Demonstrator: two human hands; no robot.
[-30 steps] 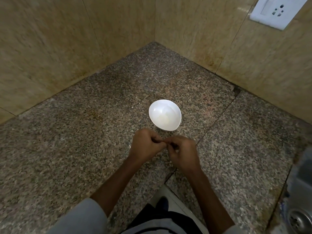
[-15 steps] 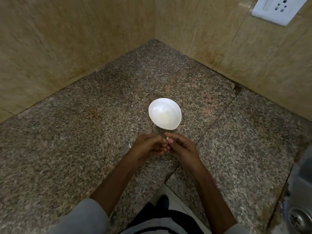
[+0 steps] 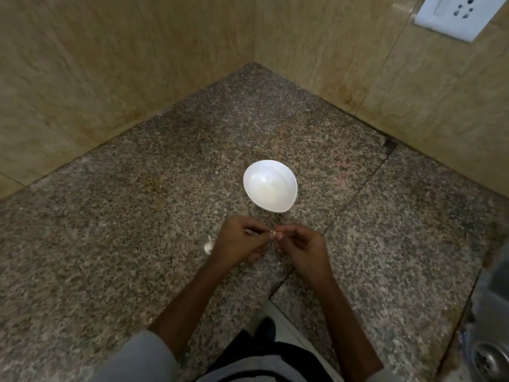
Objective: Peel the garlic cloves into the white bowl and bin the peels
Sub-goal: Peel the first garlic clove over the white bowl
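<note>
A white bowl (image 3: 270,185) stands on the speckled granite counter (image 3: 137,216), with pale peeled pieces at its bottom. Just in front of it my left hand (image 3: 238,242) and my right hand (image 3: 301,245) meet at the fingertips. Between them they pinch a small garlic clove (image 3: 273,233), of which only a pale tip shows. Another unpeeled white garlic clove (image 3: 208,245) lies on the counter, just left of my left hand.
The counter fills a corner between two beige tiled walls. A white wall socket (image 3: 457,15) sits at the upper right. A steel sink with its drain (image 3: 489,357) lies at the lower right edge. The counter's front edge runs below my forearms.
My hands have turned from tight fists pressed together to looser fingers pinching the clove at their tips. The loose clove left of my left hand has come into sight.
</note>
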